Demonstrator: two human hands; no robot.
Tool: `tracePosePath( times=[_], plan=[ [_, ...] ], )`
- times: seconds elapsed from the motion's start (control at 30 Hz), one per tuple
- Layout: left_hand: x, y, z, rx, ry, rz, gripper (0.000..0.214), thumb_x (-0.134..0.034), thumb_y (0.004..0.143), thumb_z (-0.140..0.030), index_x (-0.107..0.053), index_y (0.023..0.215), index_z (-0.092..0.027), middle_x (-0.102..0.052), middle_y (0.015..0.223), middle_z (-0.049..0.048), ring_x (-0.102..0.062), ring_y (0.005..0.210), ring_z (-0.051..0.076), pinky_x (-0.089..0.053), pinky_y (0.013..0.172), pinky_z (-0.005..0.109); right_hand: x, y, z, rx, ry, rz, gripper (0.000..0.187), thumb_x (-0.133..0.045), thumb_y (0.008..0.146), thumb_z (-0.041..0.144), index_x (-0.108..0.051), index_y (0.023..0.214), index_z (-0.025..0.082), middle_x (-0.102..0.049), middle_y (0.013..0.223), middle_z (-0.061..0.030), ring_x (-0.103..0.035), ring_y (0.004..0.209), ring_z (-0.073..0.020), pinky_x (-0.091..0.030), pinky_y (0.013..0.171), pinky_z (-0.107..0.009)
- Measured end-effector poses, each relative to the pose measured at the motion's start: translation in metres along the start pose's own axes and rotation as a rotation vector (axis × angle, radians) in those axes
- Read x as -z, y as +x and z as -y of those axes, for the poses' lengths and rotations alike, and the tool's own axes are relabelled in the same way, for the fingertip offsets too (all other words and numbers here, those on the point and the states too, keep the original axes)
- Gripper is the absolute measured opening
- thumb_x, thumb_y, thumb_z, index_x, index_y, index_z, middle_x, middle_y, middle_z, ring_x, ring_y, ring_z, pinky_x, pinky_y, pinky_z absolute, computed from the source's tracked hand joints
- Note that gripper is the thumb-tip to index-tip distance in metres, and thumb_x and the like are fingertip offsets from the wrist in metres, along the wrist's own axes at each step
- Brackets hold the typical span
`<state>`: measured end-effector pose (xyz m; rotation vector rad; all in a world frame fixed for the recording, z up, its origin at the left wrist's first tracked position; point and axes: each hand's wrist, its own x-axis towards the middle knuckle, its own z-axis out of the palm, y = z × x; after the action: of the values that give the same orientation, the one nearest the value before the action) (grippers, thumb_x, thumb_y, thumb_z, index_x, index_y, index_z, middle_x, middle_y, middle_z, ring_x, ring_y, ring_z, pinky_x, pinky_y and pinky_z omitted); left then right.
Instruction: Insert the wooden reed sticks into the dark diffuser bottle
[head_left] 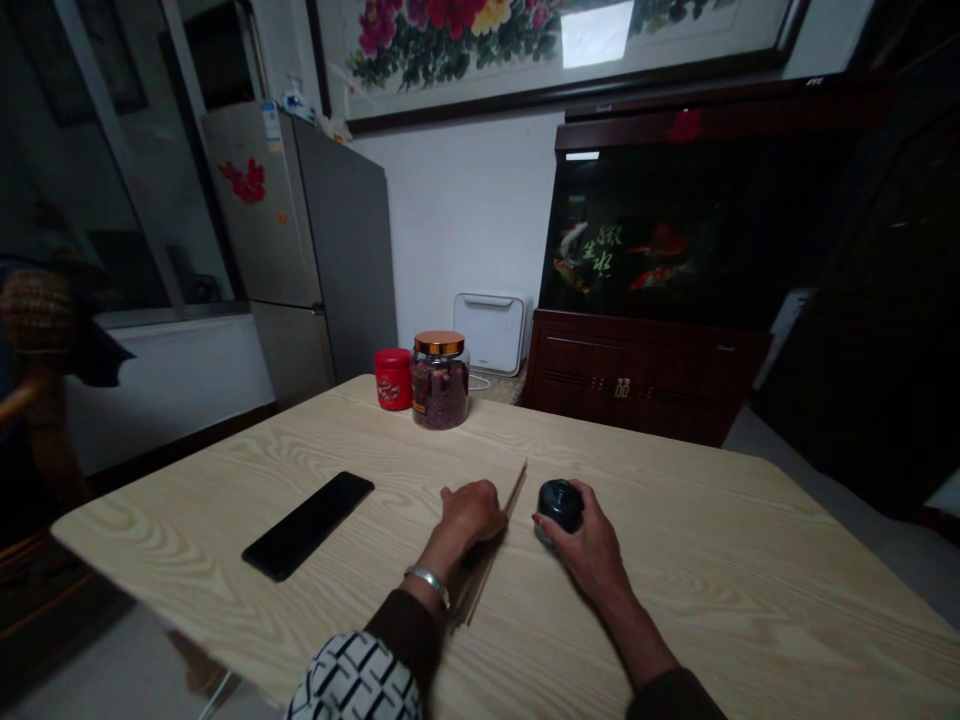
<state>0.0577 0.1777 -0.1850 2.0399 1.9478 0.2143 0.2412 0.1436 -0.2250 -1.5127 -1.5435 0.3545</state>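
Observation:
My left hand (472,512) is curled at the middle of the light wood table (150,530), shut around a pair of thin wooden chopsticks (490,545) that run past its fingers and under the wrist. A metal bangle (427,580) circles that wrist. My right hand (589,548) grips a small dark round lidded container (561,505), its lower part hidden by my fingers. To the left lies a black smartphone (307,525), screen dark. Farther away stand a glass jar (440,392) of dried flower buds with a copper lid and a red canister (394,378).
Beyond the table's far corner stand a grey refrigerator (300,250), a white box (493,332) and a wooden cabinet (637,375) under a lit fish tank (637,225). A dark woven object (37,312) and a wooden chair edge (22,570) sit at the left.

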Motion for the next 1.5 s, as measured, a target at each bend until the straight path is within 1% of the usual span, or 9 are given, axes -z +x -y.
tracePosePath(
  times=[0.17, 0.3, 0.47, 0.63, 0.83, 1.0, 1.2, 1.37, 1.5],
  plan=[
    [0.007, 0.002, 0.003, 0.007, -0.029, -0.008, 0.020, -0.059, 0.071, -0.034, -0.069, 0.082, -0.020, -0.072, 0.099, 0.0137, -0.064, 0.100, 0.031, -0.036, 0.094, 0.051, 0.000, 0.000, -0.003, 0.028, 0.030, 0.016, 0.061, -0.065, 0.070, 0.051, -0.048, 0.121, 0.022, -0.064, 0.111, -0.0076, -0.062, 0.100, -0.0256, -0.047, 0.085, -0.038],
    [0.005, 0.003, 0.001, 0.012, -0.019, -0.022, 0.033, -0.069, 0.061, -0.046, -0.069, 0.081, -0.020, -0.072, 0.098, 0.0149, -0.064, 0.099, 0.034, -0.034, 0.096, 0.053, -0.002, 0.000, -0.004, 0.021, 0.037, 0.021, 0.062, -0.064, 0.070, 0.051, -0.048, 0.122, 0.022, -0.064, 0.108, -0.0071, -0.062, 0.097, -0.0257, -0.047, 0.085, -0.039],
    [-0.001, 0.005, -0.002, 0.032, -0.034, -0.029, 0.025, -0.069, 0.060, -0.034, -0.068, 0.081, -0.019, -0.072, 0.097, 0.0158, -0.065, 0.098, 0.033, -0.037, 0.093, 0.051, -0.003, 0.001, -0.005, 0.019, 0.060, 0.023, 0.061, -0.066, 0.069, 0.050, -0.048, 0.121, 0.022, -0.065, 0.106, -0.0067, -0.063, 0.096, -0.0257, -0.047, 0.085, -0.039],
    [0.000, 0.007, 0.002, 0.052, -0.131, -0.041, 0.016, -0.068, 0.058, -0.029, -0.068, 0.070, -0.019, -0.073, 0.089, 0.0148, -0.066, 0.094, 0.033, -0.042, 0.086, 0.045, -0.003, 0.001, -0.005, 0.021, 0.053, 0.028, 0.062, -0.066, 0.070, 0.052, -0.047, 0.121, 0.022, -0.064, 0.109, -0.0071, -0.062, 0.098, -0.0259, -0.047, 0.086, -0.039],
    [-0.002, 0.012, 0.009, -0.042, -0.456, -0.065, 0.014, -0.064, 0.066, -0.029, -0.066, 0.066, -0.015, -0.070, 0.069, 0.0076, -0.064, 0.070, 0.021, -0.046, 0.065, 0.030, -0.003, 0.000, -0.005, 0.019, 0.054, 0.037, 0.063, -0.066, 0.071, 0.051, -0.045, 0.122, 0.022, -0.063, 0.112, -0.0076, -0.061, 0.100, -0.0256, -0.047, 0.087, -0.038],
    [0.009, 0.013, 0.000, -0.182, -0.794, -0.160, 0.019, -0.054, 0.078, -0.027, -0.063, 0.085, -0.012, -0.068, 0.081, 0.0053, -0.059, 0.066, 0.011, -0.046, 0.061, 0.021, -0.002, 0.000, -0.004, 0.008, 0.065, 0.043, 0.061, -0.066, 0.071, 0.050, -0.046, 0.122, 0.022, -0.064, 0.112, -0.0073, -0.062, 0.100, -0.0250, -0.047, 0.086, -0.037],
    [0.041, 0.007, -0.018, -0.354, -1.479, -0.273, 0.030, -0.073, 0.067, -0.035, -0.062, 0.084, -0.012, -0.062, 0.073, 0.0014, -0.058, 0.063, 0.010, -0.049, 0.063, 0.024, -0.003, 0.001, -0.004, -0.001, 0.078, 0.044, 0.060, -0.067, 0.070, 0.049, -0.047, 0.120, 0.023, -0.064, 0.111, -0.0067, -0.062, 0.100, -0.0249, -0.047, 0.087, -0.037],
    [0.062, 0.003, -0.036, -0.463, -1.572, -0.422, 0.030, -0.074, 0.070, -0.034, -0.061, 0.086, -0.012, -0.061, 0.071, 0.0000, -0.058, 0.063, 0.010, -0.052, 0.066, 0.026, -0.002, 0.001, -0.003, -0.003, 0.081, 0.055, 0.059, -0.068, 0.069, 0.050, -0.048, 0.119, 0.024, -0.065, 0.111, -0.0059, -0.062, 0.098, -0.0246, -0.047, 0.086, -0.036],
    [0.063, 0.003, -0.047, -0.532, -1.482, -0.493, 0.025, -0.071, 0.074, -0.032, -0.061, 0.086, -0.012, -0.061, 0.071, -0.0001, -0.058, 0.064, 0.010, -0.052, 0.065, 0.026, -0.002, 0.001, -0.002, -0.010, 0.076, 0.056, 0.059, -0.068, 0.069, 0.049, -0.048, 0.118, 0.024, -0.065, 0.110, -0.0059, -0.063, 0.098, -0.0245, -0.048, 0.085, -0.036]
  ],
)
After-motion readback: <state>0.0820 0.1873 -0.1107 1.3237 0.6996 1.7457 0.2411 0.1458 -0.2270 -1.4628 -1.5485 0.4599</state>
